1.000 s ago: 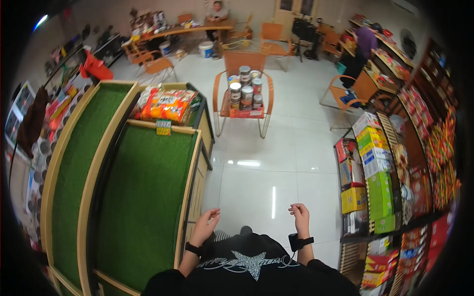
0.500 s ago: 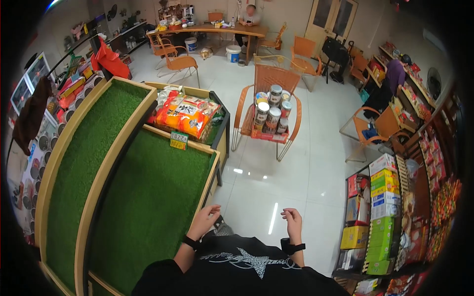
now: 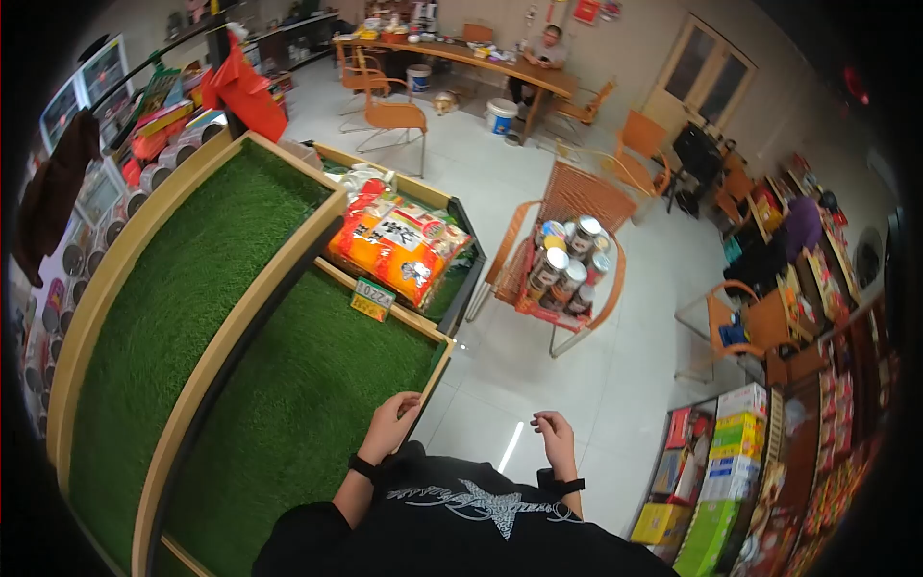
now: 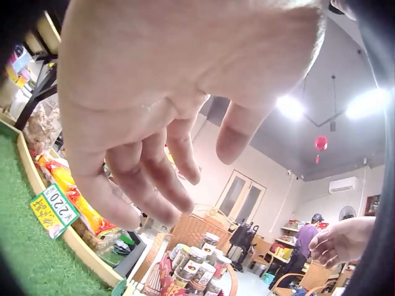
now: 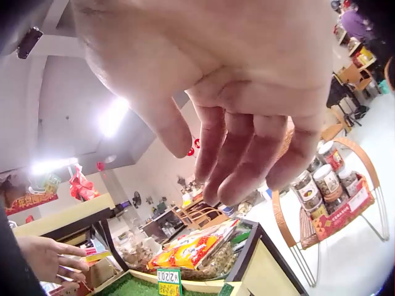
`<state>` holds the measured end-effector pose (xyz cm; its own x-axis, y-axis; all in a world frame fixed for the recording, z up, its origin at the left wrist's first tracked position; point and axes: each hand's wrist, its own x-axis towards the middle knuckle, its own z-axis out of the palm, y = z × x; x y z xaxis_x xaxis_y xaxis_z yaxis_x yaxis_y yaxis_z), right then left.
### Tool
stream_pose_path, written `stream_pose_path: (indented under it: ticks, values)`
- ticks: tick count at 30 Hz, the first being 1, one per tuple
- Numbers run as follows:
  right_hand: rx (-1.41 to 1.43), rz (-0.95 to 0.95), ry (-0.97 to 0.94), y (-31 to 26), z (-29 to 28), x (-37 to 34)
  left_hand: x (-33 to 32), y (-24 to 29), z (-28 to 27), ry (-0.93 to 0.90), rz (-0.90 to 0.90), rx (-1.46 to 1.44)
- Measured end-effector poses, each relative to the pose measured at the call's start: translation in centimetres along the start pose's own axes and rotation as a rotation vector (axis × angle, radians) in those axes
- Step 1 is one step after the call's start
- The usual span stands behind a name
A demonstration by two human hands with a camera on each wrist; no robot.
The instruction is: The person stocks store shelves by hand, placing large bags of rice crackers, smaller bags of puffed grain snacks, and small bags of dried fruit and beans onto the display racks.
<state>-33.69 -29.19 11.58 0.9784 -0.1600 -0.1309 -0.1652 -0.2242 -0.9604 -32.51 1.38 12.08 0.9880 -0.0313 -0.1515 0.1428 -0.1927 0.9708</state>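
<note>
My left hand (image 3: 390, 428) is held over the near right edge of a display stand lined with green artificial turf (image 3: 288, 423). Its fingers hang loosely bent around nothing, as the left wrist view also shows. To the right, over the tiled floor, my right hand (image 3: 555, 439) is likewise empty, fingers relaxed. Ahead of the left hand, orange-and-red plastic food bags (image 3: 399, 240) lie in the stand's far compartment. A price card (image 3: 372, 299) is fixed on the divider before them. Beyond the right hand, several lidded jars (image 3: 567, 264) stand in a red box on a wicker armchair (image 3: 588, 197).
Shelving with stacked cartons (image 3: 731, 462) and packets runs along the right. A person in purple (image 3: 803, 226) is near shelves at the far right. Another person (image 3: 546, 58) sits behind a long wooden table (image 3: 452, 50), with more chairs (image 3: 394, 115) around. Canisters (image 3: 96, 245) line the left.
The head view has swung leftward and come nearer the stand, so the bags and the armchair with jars look larger and farther right. Both hands remain empty and low in front of the body.
</note>
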Motion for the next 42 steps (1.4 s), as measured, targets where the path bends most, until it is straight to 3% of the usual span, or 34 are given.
stream_pose_path:
  ticks: [10,17,21,24,25,27,28,30,32,33,35,36,37,39,40,41,42]
  values:
    - [-0.110,-0.007,-0.335,-2.4,3.6,11.5,2.7,-1.7,-0.9,0.253,-0.144,-0.070]
    - [-0.231,-0.116,-0.672,-2.6,7.9,25.9,8.9,-2.1,0.6,0.544,-0.236,-0.108]
    - [-0.297,-0.277,-0.734,-4.5,10.6,35.8,15.8,-3.2,2.9,0.633,-0.226,-0.221]
    - [-0.190,-0.198,-0.717,-2.1,13.3,43.9,21.6,-5.0,4.2,0.624,-0.306,-0.391]
    - [-0.114,-0.013,-0.728,-1.4,14.3,46.3,23.6,-4.6,4.4,0.710,-0.347,-0.450]
    - [-0.166,-0.028,-0.691,0.6,16.6,51.2,27.7,-3.4,4.0,0.768,-0.193,-0.517]
    - [-0.141,-0.019,-0.698,1.0,18.1,53.1,29.4,-3.7,3.9,0.815,-0.209,-0.520]
    - [-0.227,-0.092,-0.698,3.1,20.5,56.7,32.0,-6.4,4.2,0.894,-0.304,-0.731]
    - [-0.455,-0.279,-0.682,3.3,23.0,58.8,34.0,-10.6,5.0,1.027,-0.412,-0.687]
    - [-0.401,-0.302,-0.737,4.2,24.1,59.8,35.0,-11.6,4.8,1.112,-0.510,-0.641]
    - [-0.349,-0.005,-0.855,1.4,25.5,58.8,35.2,-7.5,4.3,1.166,-0.453,-0.714]
    - [-0.317,0.022,-0.892,7.1,27.0,61.6,35.4,-6.2,4.1,1.243,-0.493,-0.740]
    - [-0.413,-0.061,-0.834,5.3,27.0,60.7,35.5,-5.7,4.0,1.315,-0.535,-0.767]
    - [-0.271,0.122,-0.773,6.8,27.6,61.6,35.5,-6.8,4.3,1.352,-0.584,-0.711]
    - [-0.278,0.116,-0.784,5.7,27.3,61.4,35.2,-7.9,4.3,1.328,-0.735,-0.483]
    - [-0.207,0.252,-0.852,4.5,26.6,61.2,34.8,-9.0,4.5,1.287,-0.880,-0.255]
    - [-0.134,0.389,-0.920,3.4,26.4,60.7,34.3,-10.5,4.7,1.257,-0.798,-0.451]
